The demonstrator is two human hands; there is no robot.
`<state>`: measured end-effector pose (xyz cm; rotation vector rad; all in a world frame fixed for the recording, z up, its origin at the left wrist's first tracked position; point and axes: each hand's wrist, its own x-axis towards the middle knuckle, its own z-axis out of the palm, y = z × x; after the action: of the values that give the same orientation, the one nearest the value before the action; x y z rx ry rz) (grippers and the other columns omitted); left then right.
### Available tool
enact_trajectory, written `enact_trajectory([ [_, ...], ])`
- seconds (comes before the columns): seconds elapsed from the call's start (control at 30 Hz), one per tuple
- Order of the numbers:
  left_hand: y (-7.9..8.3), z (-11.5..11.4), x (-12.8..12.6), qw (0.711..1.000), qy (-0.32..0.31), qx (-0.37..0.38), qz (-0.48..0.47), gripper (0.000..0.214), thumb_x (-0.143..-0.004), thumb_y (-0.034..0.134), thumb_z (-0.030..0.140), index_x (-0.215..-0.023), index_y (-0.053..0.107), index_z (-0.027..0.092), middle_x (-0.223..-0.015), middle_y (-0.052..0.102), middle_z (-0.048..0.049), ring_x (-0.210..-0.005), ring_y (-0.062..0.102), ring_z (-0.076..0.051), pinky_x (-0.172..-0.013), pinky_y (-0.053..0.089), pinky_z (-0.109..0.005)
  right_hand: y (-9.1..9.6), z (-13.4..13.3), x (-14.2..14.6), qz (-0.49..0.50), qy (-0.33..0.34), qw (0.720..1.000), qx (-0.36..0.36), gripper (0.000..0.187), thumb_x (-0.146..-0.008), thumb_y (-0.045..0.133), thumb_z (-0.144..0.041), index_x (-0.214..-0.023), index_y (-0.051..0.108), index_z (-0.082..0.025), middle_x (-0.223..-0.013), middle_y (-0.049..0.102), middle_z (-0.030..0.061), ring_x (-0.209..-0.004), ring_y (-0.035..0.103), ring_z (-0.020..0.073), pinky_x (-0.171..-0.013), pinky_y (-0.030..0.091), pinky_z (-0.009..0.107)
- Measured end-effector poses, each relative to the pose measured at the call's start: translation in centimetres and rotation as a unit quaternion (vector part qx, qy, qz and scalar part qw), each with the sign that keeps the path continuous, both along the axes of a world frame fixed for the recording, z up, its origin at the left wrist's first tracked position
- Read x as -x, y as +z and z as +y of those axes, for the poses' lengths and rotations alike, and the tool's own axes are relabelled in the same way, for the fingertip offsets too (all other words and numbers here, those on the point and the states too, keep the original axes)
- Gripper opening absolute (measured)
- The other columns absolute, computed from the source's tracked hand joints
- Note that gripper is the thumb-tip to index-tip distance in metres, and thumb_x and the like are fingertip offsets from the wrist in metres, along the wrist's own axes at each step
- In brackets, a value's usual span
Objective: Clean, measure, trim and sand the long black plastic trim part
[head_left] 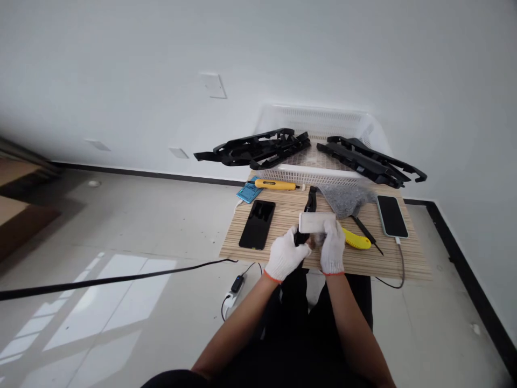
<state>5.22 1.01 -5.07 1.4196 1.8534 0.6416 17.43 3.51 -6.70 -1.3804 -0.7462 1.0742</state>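
Note:
My left hand (pixel 285 253), in a white knit glove, is closed around a long black plastic part (pixel 311 200) at the table's front edge. In my gloved right hand (pixel 333 247) is a flat white rectangular block (pixel 315 222), held over the middle of that part. The block hides some of the part and of the fingertips. Just right of my right hand lies a yellow-handled tool (pixel 356 239), partly covered by the hand. A thin black tool (pixel 367 234) rests beside it, near a grey cloth (pixel 348 198).
A white plastic basket (pixel 311 175) at the back bears several black plastic parts (pixel 266 148). The striped wooden table (pixel 242 226) also carries a black phone (pixel 257 224), a yellow screwdriver (pixel 275 185), a blue packet (pixel 249 192) and a phone on a cable (pixel 391 215). A power strip (pixel 231 299) lies below.

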Motion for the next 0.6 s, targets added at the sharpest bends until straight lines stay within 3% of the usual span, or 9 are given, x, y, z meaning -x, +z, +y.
enact_trajectory([
  [0.2,-0.08,0.09,0.06,0.997,-0.05,-0.035,0.036,0.034,-0.086,0.069,0.038,-0.116,0.077,0.023,-0.112,0.081,-0.0127,-0.115,0.073,-0.035,-0.085,0.052,-0.033,0.13,-0.42,0.15,-0.025,0.059,0.998,-0.011,0.031,-0.08,0.065,-0.052,-0.081,0.059,-0.022,-0.072,0.058,-0.0003,-0.061,0.051,0.0157,-0.054,0.045,0.029],
  [0.6,-0.84,0.03,0.26,0.997,-0.045,-0.054,0.042,0.036,-0.085,0.07,0.042,-0.112,0.079,0.02,-0.106,0.082,-0.0127,-0.11,0.075,-0.034,-0.082,0.052,-0.032,0.48,-0.43,0.13,-0.042,0.081,0.996,-0.017,0.027,-0.079,0.064,-0.05,-0.08,0.058,-0.024,-0.071,0.059,-0.0019,-0.063,0.052,0.0161,-0.056,0.046,0.028],
])
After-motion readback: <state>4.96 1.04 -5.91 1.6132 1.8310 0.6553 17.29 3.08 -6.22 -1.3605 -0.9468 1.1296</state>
